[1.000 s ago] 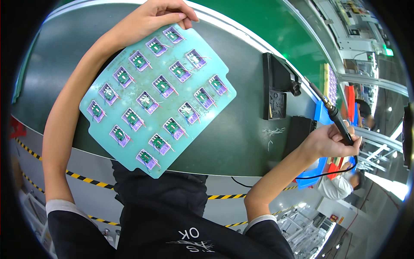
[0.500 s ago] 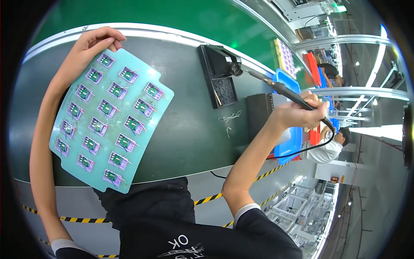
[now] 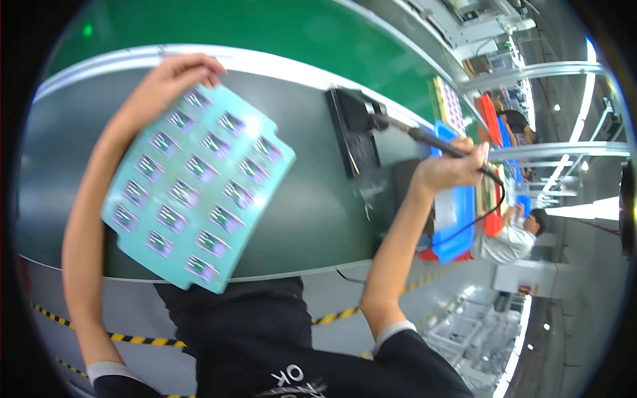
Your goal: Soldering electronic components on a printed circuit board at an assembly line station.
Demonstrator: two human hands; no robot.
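A flat teal tray [image 3: 136, 235] lies slanted over the near table edge, with rows of small purple pockets holding green circuit boards [image 3: 184, 193] with thin wires. At its far corner, my left hand [image 3: 174, 83] has its fingers curled against the edge, the forearm running along the left side. My right hand [image 3: 452, 169] is wrapped round the handle of a black soldering iron [image 3: 434, 140]. Leftward points the iron's metal end, at the opening of a black soldering iron stand [image 3: 353, 142]; its very tip is hidden or blurred there.
Thin pale wire scraps [image 3: 367, 194] lie near the stand. A dark box [image 3: 407, 178] and a blue bin [image 3: 455, 229] stand by my right forearm. The iron's cable [image 3: 492, 207] loops below my right hand. Another person [image 3: 507, 242] sits further right.
My right hand has brought the soldering iron left, its end now at the stand's opening. The whole view has shifted; my left hand stays at the tray's corner.
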